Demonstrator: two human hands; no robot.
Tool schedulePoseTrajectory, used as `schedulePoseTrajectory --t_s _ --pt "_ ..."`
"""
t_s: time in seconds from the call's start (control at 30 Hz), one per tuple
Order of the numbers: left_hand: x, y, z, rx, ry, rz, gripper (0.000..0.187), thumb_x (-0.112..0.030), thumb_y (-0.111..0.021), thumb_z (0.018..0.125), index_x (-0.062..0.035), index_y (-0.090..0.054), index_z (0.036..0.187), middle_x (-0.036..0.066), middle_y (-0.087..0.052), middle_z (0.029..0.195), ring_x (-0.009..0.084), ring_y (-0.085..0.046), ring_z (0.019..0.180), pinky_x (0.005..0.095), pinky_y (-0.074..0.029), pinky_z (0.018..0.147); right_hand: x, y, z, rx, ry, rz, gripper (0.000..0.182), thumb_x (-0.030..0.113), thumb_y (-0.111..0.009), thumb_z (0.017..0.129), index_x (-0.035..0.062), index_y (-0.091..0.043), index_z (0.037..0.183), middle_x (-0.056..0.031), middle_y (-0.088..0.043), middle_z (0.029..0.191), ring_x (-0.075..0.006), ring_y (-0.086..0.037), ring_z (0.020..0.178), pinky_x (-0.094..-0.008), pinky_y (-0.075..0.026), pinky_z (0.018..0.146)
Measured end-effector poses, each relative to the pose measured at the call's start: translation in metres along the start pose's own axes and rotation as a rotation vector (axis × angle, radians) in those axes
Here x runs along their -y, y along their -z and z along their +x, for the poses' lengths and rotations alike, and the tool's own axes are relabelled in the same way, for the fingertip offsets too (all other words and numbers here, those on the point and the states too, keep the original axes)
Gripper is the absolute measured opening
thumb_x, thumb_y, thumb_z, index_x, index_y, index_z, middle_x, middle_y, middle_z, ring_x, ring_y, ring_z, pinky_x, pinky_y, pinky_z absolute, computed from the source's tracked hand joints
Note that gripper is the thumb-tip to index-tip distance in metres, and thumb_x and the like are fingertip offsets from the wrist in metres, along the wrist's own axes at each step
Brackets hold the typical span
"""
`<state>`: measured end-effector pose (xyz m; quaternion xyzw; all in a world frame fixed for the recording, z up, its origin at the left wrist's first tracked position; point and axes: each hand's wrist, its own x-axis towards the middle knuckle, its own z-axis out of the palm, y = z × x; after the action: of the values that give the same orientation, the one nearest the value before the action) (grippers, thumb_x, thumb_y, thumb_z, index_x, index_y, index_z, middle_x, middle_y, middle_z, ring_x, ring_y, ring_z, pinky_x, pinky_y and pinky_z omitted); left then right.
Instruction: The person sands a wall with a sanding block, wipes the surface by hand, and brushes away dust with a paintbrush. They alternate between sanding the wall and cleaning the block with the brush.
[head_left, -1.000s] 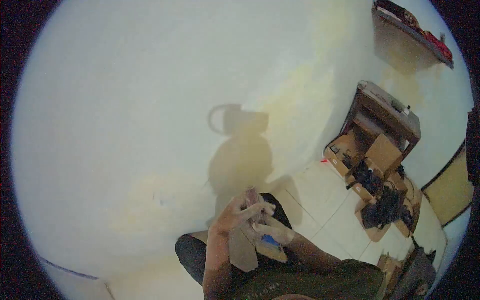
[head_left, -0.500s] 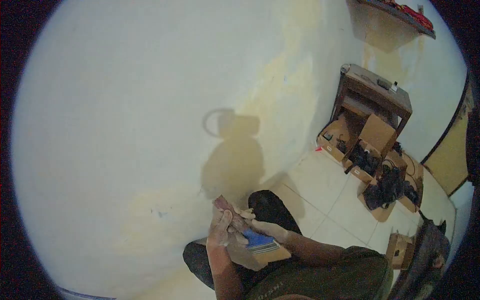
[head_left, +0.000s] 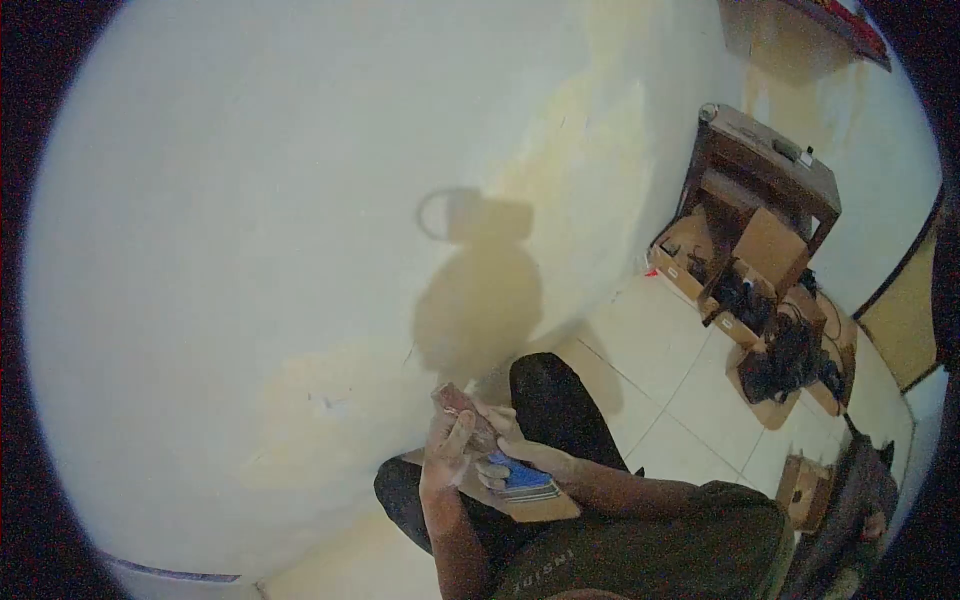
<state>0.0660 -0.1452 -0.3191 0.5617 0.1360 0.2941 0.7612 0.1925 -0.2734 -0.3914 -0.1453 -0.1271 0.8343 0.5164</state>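
My left hand (head_left: pixel 447 450) is closed around a reddish-brown flat piece (head_left: pixel 456 400), its thumb pressed along the near side. From the right, my right hand (head_left: pixel 515 446) meets it, with the fingers curled at the lower end of the same piece. The piece's material is too blurred to make out. Below the right hand a blue flat thing (head_left: pixel 522 473) with dark and light stripes along its edge rests over my lap, touching or nearly touching the fingers. Beneath it shows a tan sheet (head_left: pixel 548 508). Both hands look dusty or pale at the fingers.
A pale wall (head_left: pixel 250 220) stands close ahead, with a shadow on it. At the right, a wooden stand (head_left: pixel 770 165) rises above open cardboard boxes (head_left: pixel 740 320) of dark items on the tiled floor (head_left: pixel 690 410). Another box (head_left: pixel 803 492) sits nearer me.
The camera view has shifted slightly, moving the room up and right in the frame. My hands stay together on the reddish-brown piece, with the fingers slightly rearranged.
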Motion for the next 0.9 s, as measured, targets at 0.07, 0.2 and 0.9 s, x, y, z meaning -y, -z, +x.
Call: schedulePoseTrajectory --t_s 0.07,0.2,0.9 --pt "-0.003 0.005 0.006 -0.075 0.046 0.060 0.031 -0.032 -0.058 0.107 -0.0014 -0.059 0.109 0.017 -0.074 0.100 0.0266 -0.070 0.099 0.0409 -0.057 0.087 0.019 -0.027 0.003 -0.099 0.053 -0.110 0.047 0.049 -0.051 0.108 0.0058 -0.055 0.126 -0.0034 -0.057 0.103 -0.0167 -0.059 0.097 -0.0308 -0.050 0.091" --pt "-0.013 -0.006 0.003 -0.306 0.074 0.161 0.026 -0.027 -0.060 0.107 -0.0020 -0.060 0.108 0.008 -0.072 0.092 0.0166 -0.067 0.084 0.0349 -0.055 0.080 0.016 -0.014 0.015 -0.326 0.150 -0.466 0.043 0.045 -0.047 0.111 0.0062 -0.055 0.128 -0.0031 -0.058 0.107 -0.0134 -0.058 0.097 -0.0295 -0.049 0.092" --pt "0.018 0.007 -0.035 -0.470 0.040 -0.012 0.009 -0.012 -0.061 0.101 -0.0034 -0.060 0.098 0.005 -0.070 0.089 0.0124 -0.063 0.073 0.0290 -0.051 0.066 0.013 -0.023 0.022 0.016 0.002 -0.222 0.055 0.045 -0.056 0.106 0.0085 -0.043 0.146 -0.0021 -0.055 0.086 -0.0118 -0.053 0.070 -0.0240 -0.047 0.064"
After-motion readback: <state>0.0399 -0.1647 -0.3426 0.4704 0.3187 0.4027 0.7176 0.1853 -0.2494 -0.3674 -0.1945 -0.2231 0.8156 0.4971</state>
